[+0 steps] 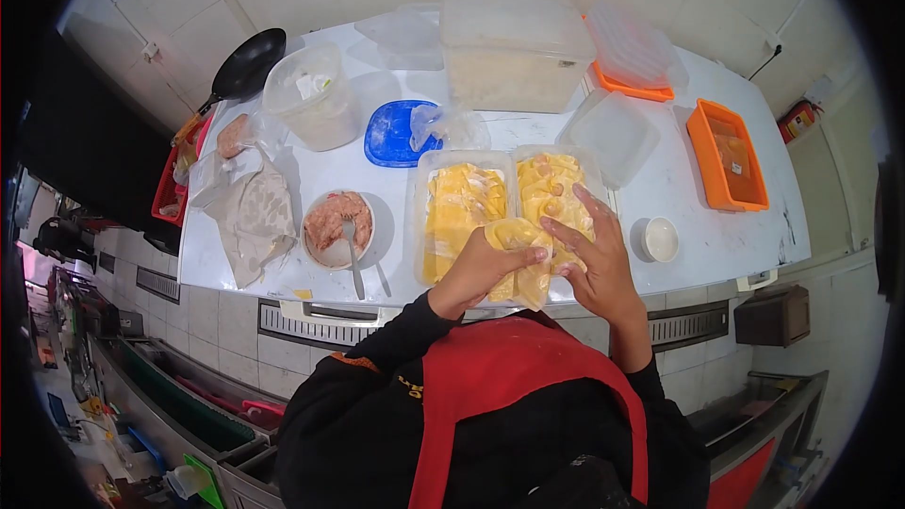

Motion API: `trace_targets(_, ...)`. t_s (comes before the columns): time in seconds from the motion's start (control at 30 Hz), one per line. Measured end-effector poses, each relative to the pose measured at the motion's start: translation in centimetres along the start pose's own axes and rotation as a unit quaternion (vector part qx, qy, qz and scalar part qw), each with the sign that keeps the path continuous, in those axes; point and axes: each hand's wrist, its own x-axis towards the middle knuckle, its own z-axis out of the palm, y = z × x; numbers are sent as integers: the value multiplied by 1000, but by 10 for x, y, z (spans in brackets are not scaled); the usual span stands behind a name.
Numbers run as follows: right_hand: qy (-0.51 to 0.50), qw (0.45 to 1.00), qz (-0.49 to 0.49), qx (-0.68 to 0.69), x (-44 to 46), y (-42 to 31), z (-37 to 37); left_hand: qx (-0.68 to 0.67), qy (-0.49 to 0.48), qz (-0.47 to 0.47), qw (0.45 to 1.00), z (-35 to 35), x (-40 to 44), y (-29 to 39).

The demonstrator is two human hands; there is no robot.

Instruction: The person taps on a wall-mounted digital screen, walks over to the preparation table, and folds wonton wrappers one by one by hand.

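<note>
My left hand (468,275) is closed around a yellow dough wrapper (515,234), its thumb lying across the front and part of the wrapper hanging below. Close on the right, my right hand (603,264) has its fingers spread beside the wrapper, over the edge of the right tub; whether it touches the wrapper is unclear. Two clear plastic tubs stand behind my hands. The left tub (421,179) holds yellow folded pieces (462,207), and similar floury pieces (547,172) fill the right one. Left of them, a white bowl (309,247) contains pinkish minced meat (337,217) with a spoon (354,259).
A small white cup (659,239) and an orange tray (721,155) are to the right. Behind are a large lidded box (514,52), a blue lid (386,137), a tall tub (311,99) and a black pan (253,61). A plastic bag (250,217) lies at left.
</note>
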Motion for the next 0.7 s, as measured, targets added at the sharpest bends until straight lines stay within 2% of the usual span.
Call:
trace_targets(0.07,15,999,10,26,1,-3,-1,3,2,-2,1000,-1,-1,3)
trace_targets(0.17,-12,999,-3,-43,1,-7,-1,4,-2,-6,1000,-6,-1,5)
trace_targets(0.27,78,994,51,64,-2,-10,10,-28,24,8,999,-7,0,2)
trace_targets(0.3,82,978,119,147,-4,-14,17,-44,38,16,998,-7,2,-1)
trace_targets(0.37,87,914,250,308,-11,-24,37,-117,62,35,991,-3,7,-9)
trace_targets(0.4,146,906,245,312,-11,-24,47,-153,74,45,984,0,9,-12)
trace_targets(0.5,219,852,244,408,-10,-20,56,-215,95,38,971,9,12,-15)
trace_targets(0.6,261,814,268,444,-9,-23,54,-290,67,-25,954,6,14,-17)
trace_targets(0.7,220,858,186,426,-13,-14,43,-279,9,-53,959,2,13,-14)
